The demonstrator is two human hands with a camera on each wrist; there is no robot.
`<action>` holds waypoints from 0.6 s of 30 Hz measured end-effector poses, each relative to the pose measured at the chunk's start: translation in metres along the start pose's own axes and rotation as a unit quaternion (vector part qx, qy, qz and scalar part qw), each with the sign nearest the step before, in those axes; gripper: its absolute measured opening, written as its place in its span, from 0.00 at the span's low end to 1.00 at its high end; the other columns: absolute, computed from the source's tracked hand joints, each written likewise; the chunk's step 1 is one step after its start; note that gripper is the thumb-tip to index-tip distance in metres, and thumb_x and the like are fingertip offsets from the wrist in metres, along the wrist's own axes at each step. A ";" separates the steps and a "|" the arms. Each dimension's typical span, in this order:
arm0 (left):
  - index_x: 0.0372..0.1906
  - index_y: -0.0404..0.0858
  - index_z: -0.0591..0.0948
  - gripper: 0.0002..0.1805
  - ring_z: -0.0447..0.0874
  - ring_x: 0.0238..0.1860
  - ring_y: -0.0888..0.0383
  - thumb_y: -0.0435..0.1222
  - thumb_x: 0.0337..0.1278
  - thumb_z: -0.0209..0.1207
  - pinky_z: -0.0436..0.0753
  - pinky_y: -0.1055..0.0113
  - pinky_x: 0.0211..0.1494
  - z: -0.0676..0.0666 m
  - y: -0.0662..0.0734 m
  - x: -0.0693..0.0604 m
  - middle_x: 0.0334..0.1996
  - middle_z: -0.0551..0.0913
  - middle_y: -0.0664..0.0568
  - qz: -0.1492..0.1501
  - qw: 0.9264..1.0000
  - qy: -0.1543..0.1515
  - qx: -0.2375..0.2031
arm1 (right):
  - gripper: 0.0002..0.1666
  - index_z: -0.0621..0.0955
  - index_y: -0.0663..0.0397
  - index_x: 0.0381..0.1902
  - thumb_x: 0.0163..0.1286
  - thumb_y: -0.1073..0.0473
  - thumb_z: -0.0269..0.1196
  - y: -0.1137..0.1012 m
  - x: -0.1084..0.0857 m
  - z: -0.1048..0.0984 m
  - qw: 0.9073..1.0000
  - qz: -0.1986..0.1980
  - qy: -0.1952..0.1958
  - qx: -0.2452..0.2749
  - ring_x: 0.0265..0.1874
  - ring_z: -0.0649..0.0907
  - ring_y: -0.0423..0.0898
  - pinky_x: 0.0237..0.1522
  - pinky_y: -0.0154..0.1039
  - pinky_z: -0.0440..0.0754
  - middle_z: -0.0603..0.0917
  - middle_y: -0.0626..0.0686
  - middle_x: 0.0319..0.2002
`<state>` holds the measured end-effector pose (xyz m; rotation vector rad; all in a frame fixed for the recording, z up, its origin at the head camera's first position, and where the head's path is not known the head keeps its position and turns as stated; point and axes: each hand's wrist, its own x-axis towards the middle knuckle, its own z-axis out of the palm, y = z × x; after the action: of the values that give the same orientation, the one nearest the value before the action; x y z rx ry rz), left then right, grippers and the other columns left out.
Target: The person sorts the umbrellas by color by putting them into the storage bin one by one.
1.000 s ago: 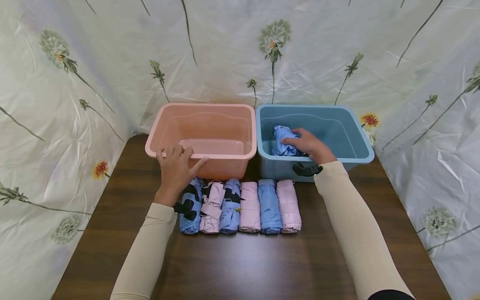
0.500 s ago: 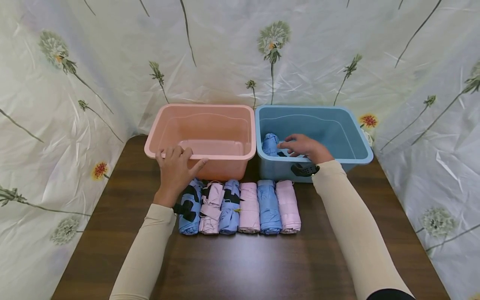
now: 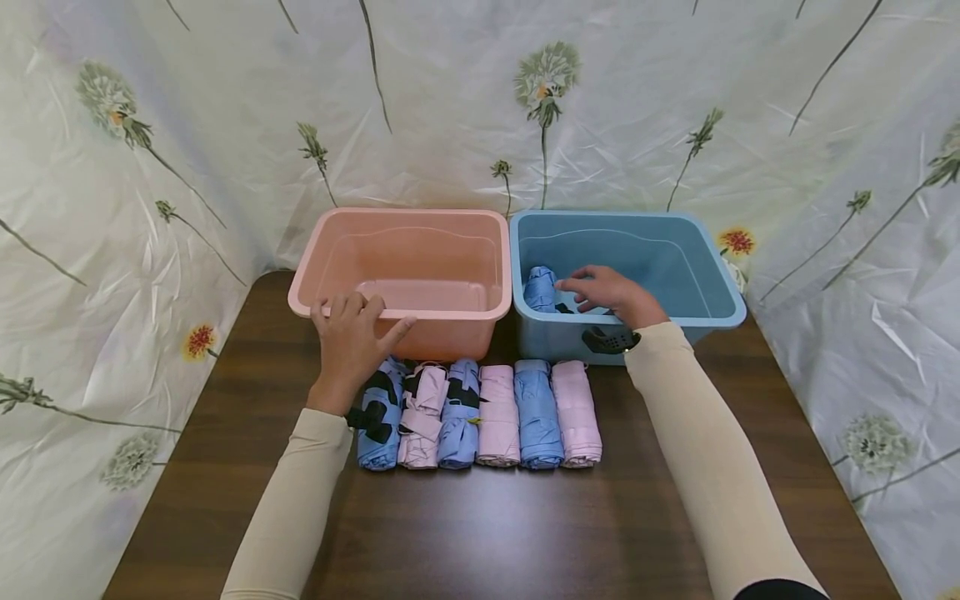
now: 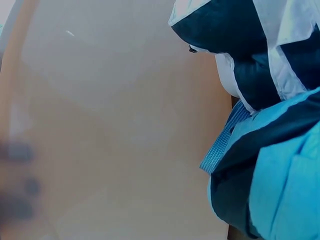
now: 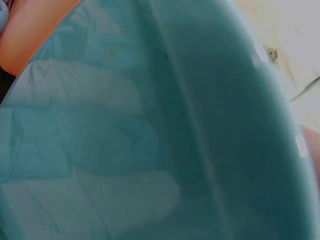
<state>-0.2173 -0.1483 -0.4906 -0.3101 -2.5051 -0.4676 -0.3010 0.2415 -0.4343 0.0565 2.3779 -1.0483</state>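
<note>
In the head view my left hand (image 3: 351,346) rests on the front rim of the pink plastic bin (image 3: 420,218), its fingertips over the rim and the thumb spread to the right. Over the blue plastic bin (image 3: 622,218) is my right hand (image 3: 611,293), with fingers loosely extended and nothing held. A rolled blue fabric bundle (image 3: 540,290) lies in that bin, just left of the right fingertips and apparently apart from them. Something black shows beneath the hand. The right wrist view is mostly filled by the blue bin's wall (image 5: 200,125).
In front of the bins lies a row of several rolled bundles, alternating blue (image 3: 537,414) and pink (image 3: 577,414). Some carry black patches. The left forearm passes beside the row's left end. A brown table (image 3: 480,533) holds everything; a flowered sheet (image 3: 450,100) hangs behind.
My right hand has let go of the blue bundle, which now sits lower in the blue bin. The left hand stays on the pink rim. Little differs over the last half second.
</note>
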 end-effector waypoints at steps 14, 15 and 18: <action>0.31 0.40 0.74 0.29 0.70 0.45 0.43 0.63 0.51 0.59 0.54 0.34 0.59 -0.001 0.001 0.000 0.34 0.74 0.44 0.004 1.000 0.011 -0.001 | 0.41 0.60 0.60 0.70 0.71 0.41 0.56 0.004 -0.003 0.001 0.993 -0.033 0.060 0.099 0.58 0.75 0.60 0.56 0.54 0.75 0.71 0.67 0.60; 0.31 0.40 0.74 0.29 0.70 0.46 0.43 0.63 0.51 0.59 0.54 0.34 0.60 -0.001 0.001 0.000 0.35 0.74 0.44 0.003 1.000 0.009 -0.001 | 0.40 0.60 0.60 0.70 0.71 0.42 0.56 0.004 -0.003 0.001 0.992 -0.036 0.068 0.103 0.58 0.75 0.59 0.56 0.53 0.76 0.71 0.66 0.59; 0.32 0.39 0.75 0.29 0.70 0.46 0.43 0.64 0.51 0.59 0.54 0.34 0.60 -0.001 0.001 0.000 0.36 0.74 0.44 0.000 1.000 0.005 0.000 | 0.39 0.63 0.60 0.68 0.71 0.41 0.56 0.004 -0.004 0.001 0.988 -0.047 0.097 0.110 0.56 0.77 0.58 0.53 0.51 0.78 0.74 0.65 0.58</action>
<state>-0.2162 -0.1473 -0.4896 -0.3076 -2.4950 -0.4688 -0.2962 0.2439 -0.4357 0.1333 2.4451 -1.4050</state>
